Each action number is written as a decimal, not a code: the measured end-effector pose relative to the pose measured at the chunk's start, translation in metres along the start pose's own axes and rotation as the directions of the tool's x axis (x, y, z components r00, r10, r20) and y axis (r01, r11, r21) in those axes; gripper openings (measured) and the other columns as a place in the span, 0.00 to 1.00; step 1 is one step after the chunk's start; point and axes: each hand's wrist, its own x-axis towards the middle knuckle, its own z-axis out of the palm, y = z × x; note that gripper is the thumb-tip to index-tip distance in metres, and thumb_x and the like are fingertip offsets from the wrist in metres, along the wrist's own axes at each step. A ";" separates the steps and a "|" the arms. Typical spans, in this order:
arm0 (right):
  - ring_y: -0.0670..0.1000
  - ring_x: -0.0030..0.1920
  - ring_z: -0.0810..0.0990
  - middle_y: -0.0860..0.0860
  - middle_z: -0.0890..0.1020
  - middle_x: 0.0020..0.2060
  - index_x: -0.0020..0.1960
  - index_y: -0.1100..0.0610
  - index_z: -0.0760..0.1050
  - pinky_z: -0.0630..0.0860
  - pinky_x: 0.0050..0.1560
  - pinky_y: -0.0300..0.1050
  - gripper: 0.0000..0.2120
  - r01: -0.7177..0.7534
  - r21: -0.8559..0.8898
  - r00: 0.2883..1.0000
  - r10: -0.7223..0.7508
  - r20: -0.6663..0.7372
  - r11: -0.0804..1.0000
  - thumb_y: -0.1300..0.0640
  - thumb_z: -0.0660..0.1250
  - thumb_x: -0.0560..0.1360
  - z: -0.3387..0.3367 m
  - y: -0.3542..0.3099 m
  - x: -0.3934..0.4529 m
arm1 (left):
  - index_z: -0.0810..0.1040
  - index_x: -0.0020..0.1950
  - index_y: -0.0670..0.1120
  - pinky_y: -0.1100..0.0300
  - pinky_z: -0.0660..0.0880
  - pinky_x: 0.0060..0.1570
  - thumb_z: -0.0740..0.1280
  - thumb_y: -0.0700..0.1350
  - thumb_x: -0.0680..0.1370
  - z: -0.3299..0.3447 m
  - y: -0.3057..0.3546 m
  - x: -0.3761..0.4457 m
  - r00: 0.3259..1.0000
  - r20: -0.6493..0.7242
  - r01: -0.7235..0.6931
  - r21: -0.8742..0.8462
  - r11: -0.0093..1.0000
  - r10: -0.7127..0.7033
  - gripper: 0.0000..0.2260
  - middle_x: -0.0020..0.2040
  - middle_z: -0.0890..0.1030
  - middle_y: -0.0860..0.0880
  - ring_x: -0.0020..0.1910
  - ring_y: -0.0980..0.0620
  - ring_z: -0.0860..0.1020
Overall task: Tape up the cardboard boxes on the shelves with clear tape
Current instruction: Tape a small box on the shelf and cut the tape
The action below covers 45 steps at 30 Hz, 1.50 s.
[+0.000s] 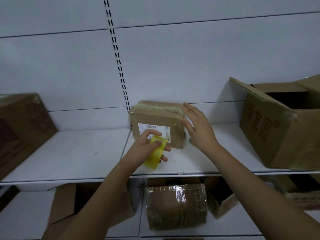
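The tape roll (154,152) in my left hand (146,147) was a translucent yellow. The small box (156,122) before me was plain brown cardboard with a white label (153,132) printed with black barcode stripes. The shelf (72,153) and its back panels were pale grey-white, the upright (117,56) marked by paired black slots. The open box (277,125) at right was brown with reddish characters.

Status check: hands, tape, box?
Left hand grips yellowish tape roll. Right hand open beside small labelled cardboard box. Nothing blocking.
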 end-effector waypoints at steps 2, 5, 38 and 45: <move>0.52 0.72 0.68 0.50 0.72 0.72 0.73 0.52 0.71 0.55 0.70 0.32 0.20 -0.008 0.016 0.999 0.008 0.043 1.000 0.50 0.58 0.83 0.012 0.008 0.008 | 0.70 0.61 0.42 0.48 0.81 0.41 0.62 0.35 0.82 -0.001 -0.004 -0.003 1.000 -0.017 -0.001 -0.019 1.000 0.000 0.08 0.47 0.86 0.39 0.37 0.38 0.83; 0.54 0.70 0.71 0.51 0.77 0.67 0.69 0.53 0.76 0.56 0.70 0.33 0.16 -0.003 -0.003 0.999 0.003 -0.036 1.000 0.54 0.63 0.81 0.026 0.013 0.004 | 0.70 0.61 0.42 0.47 0.80 0.42 0.62 0.35 0.82 -0.002 -0.010 -0.007 0.999 -0.035 0.003 -0.065 0.998 -0.005 0.08 0.48 0.85 0.37 0.36 0.38 0.82; 0.49 0.46 0.80 0.49 0.84 0.43 0.46 0.56 0.84 0.74 0.50 0.39 0.05 -0.041 0.049 0.984 0.049 -0.172 0.998 0.59 0.69 0.77 0.029 -0.095 -0.043 | 0.68 0.71 0.50 0.61 0.78 0.33 0.60 0.38 0.83 0.004 0.005 -0.032 0.998 -0.047 0.040 0.010 0.999 -0.039 0.16 0.33 0.83 0.46 0.29 0.51 0.82; 0.42 0.45 0.80 0.46 0.85 0.47 0.54 0.54 0.85 0.71 0.49 0.28 0.08 0.050 0.220 0.998 -0.040 -0.052 0.974 0.56 0.72 0.75 0.001 -0.078 -0.018 | 0.77 0.58 0.36 0.69 0.74 0.26 0.62 0.41 0.84 0.005 0.017 -0.032 0.996 -0.073 0.049 0.063 0.997 -0.044 0.10 0.33 0.81 0.50 0.25 0.60 0.78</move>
